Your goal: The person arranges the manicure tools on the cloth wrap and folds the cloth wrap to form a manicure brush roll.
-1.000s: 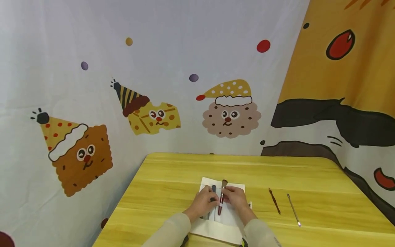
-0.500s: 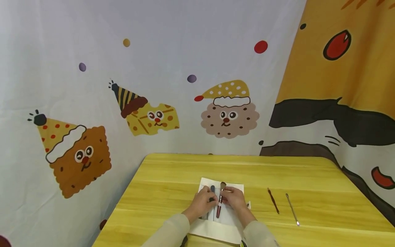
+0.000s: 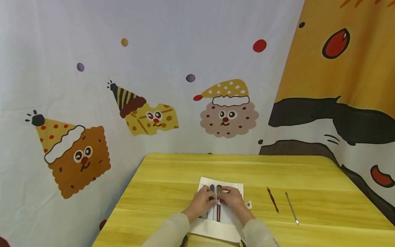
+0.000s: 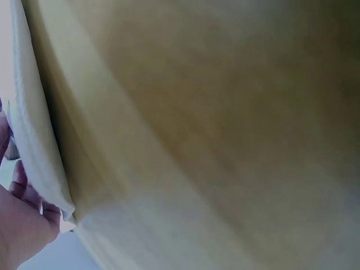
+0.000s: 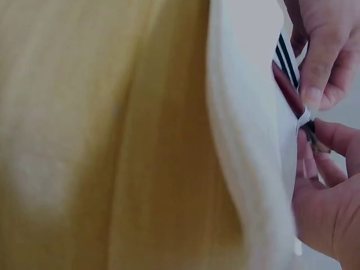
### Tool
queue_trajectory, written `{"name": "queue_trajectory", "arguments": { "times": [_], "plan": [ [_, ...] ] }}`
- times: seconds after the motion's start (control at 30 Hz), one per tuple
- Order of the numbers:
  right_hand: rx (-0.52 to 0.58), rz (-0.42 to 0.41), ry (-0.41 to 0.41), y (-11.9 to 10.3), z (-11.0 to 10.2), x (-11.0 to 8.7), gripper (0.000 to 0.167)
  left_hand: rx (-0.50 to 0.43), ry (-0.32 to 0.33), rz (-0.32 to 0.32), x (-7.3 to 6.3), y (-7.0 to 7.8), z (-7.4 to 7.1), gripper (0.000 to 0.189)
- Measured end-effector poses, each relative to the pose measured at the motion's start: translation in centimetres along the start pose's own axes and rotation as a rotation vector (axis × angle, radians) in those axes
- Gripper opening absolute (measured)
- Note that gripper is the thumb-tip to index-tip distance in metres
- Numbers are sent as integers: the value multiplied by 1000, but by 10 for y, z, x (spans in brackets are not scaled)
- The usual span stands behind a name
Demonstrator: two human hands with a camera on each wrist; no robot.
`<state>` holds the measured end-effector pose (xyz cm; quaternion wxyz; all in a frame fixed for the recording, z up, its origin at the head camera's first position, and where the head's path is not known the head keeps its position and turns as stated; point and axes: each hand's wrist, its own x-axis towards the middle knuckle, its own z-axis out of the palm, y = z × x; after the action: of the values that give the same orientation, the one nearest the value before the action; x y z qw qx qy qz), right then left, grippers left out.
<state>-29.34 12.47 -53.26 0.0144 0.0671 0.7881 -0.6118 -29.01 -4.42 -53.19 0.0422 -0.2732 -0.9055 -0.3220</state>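
My right hand (image 3: 231, 198) pinches a makeup brush (image 3: 218, 214) with a dark red handle and brown bristles, just below the bristle head. The brush lies over an off-white cloth roll-up pouch (image 3: 216, 230), its handle toward the folded lower edge. A white band (image 5: 304, 118) crosses the brush; the thumb and fingers of my left hand (image 3: 202, 201) pinch at it. Under my left hand, a slim tool with a dark rounded end (image 3: 212, 187) lies alongside the brush. Dark-striped tools (image 5: 286, 56) show beside the red handle in the right wrist view.
Right of the pouch, a thin reddish-brown tool (image 3: 273, 199) and a slim silver tool (image 3: 291, 208) lie on the wood-grain table (image 3: 172, 168). A small tab with a snap (image 3: 248, 204) sticks out from the pouch's right side. A cartoon-printed curtain (image 3: 172, 51) hangs behind.
The brush has slid down toward the pouch's lower fold and left, nearer the dark-ended tool, and has straightened. My right hand has moved slightly left with it; my left hand stays at the band.
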Motion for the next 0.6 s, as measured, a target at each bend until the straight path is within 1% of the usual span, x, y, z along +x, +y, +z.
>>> {"name": "queue_trajectory", "arguments": {
  "times": [0.17,0.27,0.37,0.47,0.6],
  "plan": [
    [-156,-68,43,-2,0,-5,38,-7,13,19,0,0,0,9],
    [-198,-63,60,-3,-1,-8,38,-19,2,7,-1,1,2,9],
    [-193,-43,65,-2,-2,-10,40,-17,-4,-13,-3,2,3,9],
    [-179,-38,78,-3,-4,-8,41,6,28,-7,-3,1,2,10],
    [-148,-28,104,-8,-13,-5,41,36,53,-20,-2,-3,-1,10]
  ]
}}
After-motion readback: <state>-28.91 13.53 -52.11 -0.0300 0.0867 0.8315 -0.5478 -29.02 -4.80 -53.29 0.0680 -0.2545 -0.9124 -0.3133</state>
